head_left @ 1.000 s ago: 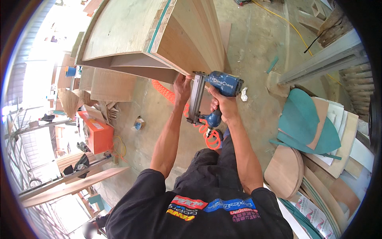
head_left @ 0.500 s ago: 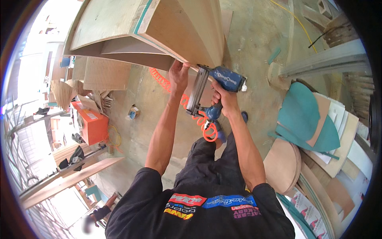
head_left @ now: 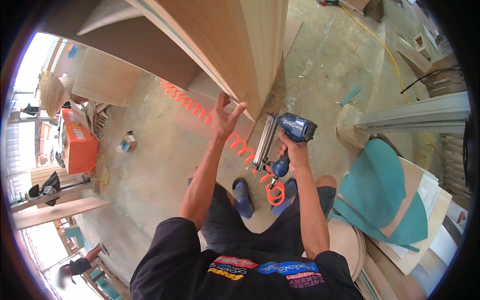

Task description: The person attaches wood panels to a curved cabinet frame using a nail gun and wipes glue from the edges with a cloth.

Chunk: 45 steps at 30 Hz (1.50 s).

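Note:
My right hand (head_left: 294, 154) is wrapped round the handle of a blue and black pneumatic nail gun (head_left: 298, 127). The tool is apart from the wood, to the right of a plywood cabinet's (head_left: 220, 40) lower corner. An orange coiled air hose (head_left: 187, 103) runs from the handle's base, behind my left forearm, toward the cabinet's underside. My left hand (head_left: 225, 117) has its thumb and fingers spread beside the cabinet's lower edge. Whether its fingertips touch that edge, I cannot tell. The cabinet's dark hollow side faces left.
Teal and tan cut panels (head_left: 375, 182) lean in a stack at the right, by a grey beam (head_left: 415, 114). At the left are an orange box (head_left: 80, 141) and a small open carton (head_left: 129, 142). A yellow hose (head_left: 375, 30) crosses the floor. Another person's arm (head_left: 86, 260) shows lower left.
The cabinet now fills more of the upper left. The nail gun has come away from its edge, lower and rightward. My left hand's fingers have loosened from the edge and spread. My feet now show.

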Each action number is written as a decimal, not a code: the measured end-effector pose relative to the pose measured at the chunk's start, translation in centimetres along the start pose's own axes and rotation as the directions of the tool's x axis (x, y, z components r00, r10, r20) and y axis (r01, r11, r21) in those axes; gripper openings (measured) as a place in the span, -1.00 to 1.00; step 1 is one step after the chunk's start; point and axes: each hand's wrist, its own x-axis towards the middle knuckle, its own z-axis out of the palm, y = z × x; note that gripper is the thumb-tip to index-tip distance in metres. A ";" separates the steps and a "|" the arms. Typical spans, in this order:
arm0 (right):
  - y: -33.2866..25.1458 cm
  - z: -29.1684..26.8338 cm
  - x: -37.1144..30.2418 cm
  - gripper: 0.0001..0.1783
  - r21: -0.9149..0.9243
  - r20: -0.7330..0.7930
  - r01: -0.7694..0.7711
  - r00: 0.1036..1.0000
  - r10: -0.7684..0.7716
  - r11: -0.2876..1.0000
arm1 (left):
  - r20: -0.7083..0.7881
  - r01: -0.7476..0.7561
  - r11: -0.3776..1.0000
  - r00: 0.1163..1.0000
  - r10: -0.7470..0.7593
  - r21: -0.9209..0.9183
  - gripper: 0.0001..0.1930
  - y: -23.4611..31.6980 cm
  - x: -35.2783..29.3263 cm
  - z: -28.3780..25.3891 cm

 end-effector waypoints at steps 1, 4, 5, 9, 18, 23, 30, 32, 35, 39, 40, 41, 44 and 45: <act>2.4 -1.1 2.8 -0.83 0.024 0.011 -0.044 0.999 0.044 0.999 | -0.058 0.015 1.000 0.998 -0.014 0.009 -0.41 -1.6 0.2 1.5; 10.0 -3.6 9.3 -0.83 0.098 0.025 -0.140 0.990 0.138 0.985 | -0.182 0.019 0.998 0.983 -0.007 0.061 -0.43 -4.7 0.0 4.7; 12.9 -4.1 11.5 -0.82 0.148 0.045 -0.144 0.989 0.139 0.978 | -0.208 -0.020 0.995 0.977 0.039 0.093 -0.44 -5.4 0.4 5.0; 18.8 -5.0 18.1 -0.79 0.264 0.111 -0.132 0.988 0.106 0.955 | -0.471 -0.343 0.924 0.795 0.382 0.170 -0.58 -8.1 1.7 7.5; 22.0 -5.4 21.6 -0.76 0.423 0.182 -0.246 0.966 0.184 0.872 | -0.459 -0.309 0.930 0.809 0.368 0.200 -0.72 -8.0 1.4 7.7; 22.4 -5.6 21.9 -0.77 0.425 0.162 -0.234 0.970 0.181 0.874 | -0.550 -0.353 0.933 0.766 0.333 0.073 -0.69 -8.6 1.9 9.3; 22.4 -5.5 21.8 -0.80 0.422 0.156 -0.212 0.975 0.160 0.882 | -0.563 -0.422 0.884 0.788 0.249 -0.199 -0.61 -14.2 -0.4 9.9; 22.5 -6.3 22.3 -0.81 0.410 0.160 -0.189 0.978 0.133 0.892 | -0.555 -0.357 0.904 0.813 0.176 -0.237 -0.56 -17.9 -2.1 12.5; 24.1 -6.5 22.7 -0.75 0.455 0.221 -0.239 0.964 0.151 0.858 | -0.548 -0.290 0.957 0.802 0.240 -0.005 -0.53 -20.8 -1.8 12.8; 30.3 -11.1 25.4 -0.72 0.539 0.181 -0.295 0.955 0.234 0.789 | -0.593 -0.312 0.934 0.724 0.351 0.172 -0.53 -22.5 -0.6 14.8; 31.0 -11.2 25.7 -0.71 0.540 0.178 -0.289 0.957 0.229 0.790 | -0.621 -0.303 0.940 0.710 0.333 0.157 -0.52 -22.0 -0.8 15.0; 31.7 -11.1 26.1 -0.71 0.547 0.178 -0.286 0.958 0.224 0.787 | -0.647 -0.321 0.938 0.690 0.324 0.127 -0.50 -21.5 -0.8 15.4; 32.4 -10.9 27.7 -0.70 0.580 0.177 -0.289 0.957 0.229 0.762 | -0.666 -0.383 0.920 0.665 0.337 0.083 -0.47 -21.1 -0.6 15.8; 32.6 -10.6 27.7 -0.69 0.588 0.174 -0.294 0.956 0.238 0.754 | -0.663 -0.404 0.912 0.663 0.348 0.075 -0.47 -21.1 -0.5 15.7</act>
